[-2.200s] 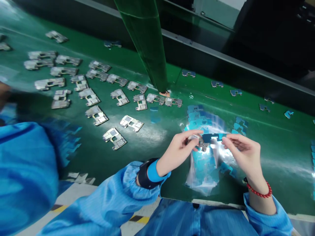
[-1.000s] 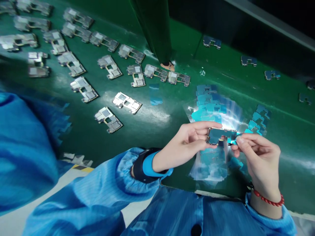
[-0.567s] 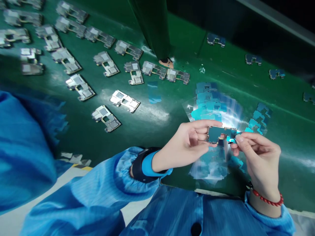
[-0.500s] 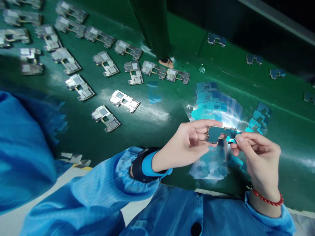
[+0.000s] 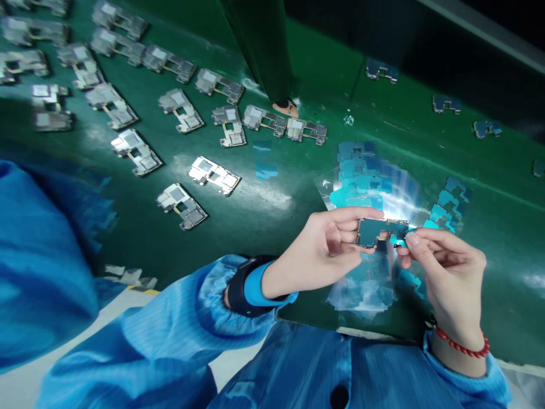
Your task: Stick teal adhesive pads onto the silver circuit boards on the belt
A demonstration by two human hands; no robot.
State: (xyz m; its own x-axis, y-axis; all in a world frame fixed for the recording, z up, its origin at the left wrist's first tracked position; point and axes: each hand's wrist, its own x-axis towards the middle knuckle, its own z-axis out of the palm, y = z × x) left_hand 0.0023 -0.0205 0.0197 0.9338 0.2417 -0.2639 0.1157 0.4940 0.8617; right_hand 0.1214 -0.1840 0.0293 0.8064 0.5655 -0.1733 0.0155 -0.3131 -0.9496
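Observation:
My left hand (image 5: 317,250) holds a small phone circuit board (image 5: 369,233) by its left end, index finger along the top edge and the other fingers at its side. The board has a dark face, a notch and pale metal edges. My right hand (image 5: 451,267) pinches its right end between thumb and index finger. A bright blue patch of film (image 5: 397,241) shows beside those fingertips; whether it is stuck to the board I cannot tell. Beneath the hands lies a fanned stack of clear sheets with blue film cutouts (image 5: 361,176).
Several bare circuit boards (image 5: 215,175) lie across the green mat (image 5: 255,227) at the left. A few dark boards (image 5: 446,104) sit at the far right. More blue film pieces (image 5: 449,199) lie right of the stack. Another blue sleeve (image 5: 38,244) reaches in at left.
The view has shifted very slightly. Both hands keep their hold on the circuit board, with hardly any visible movement.

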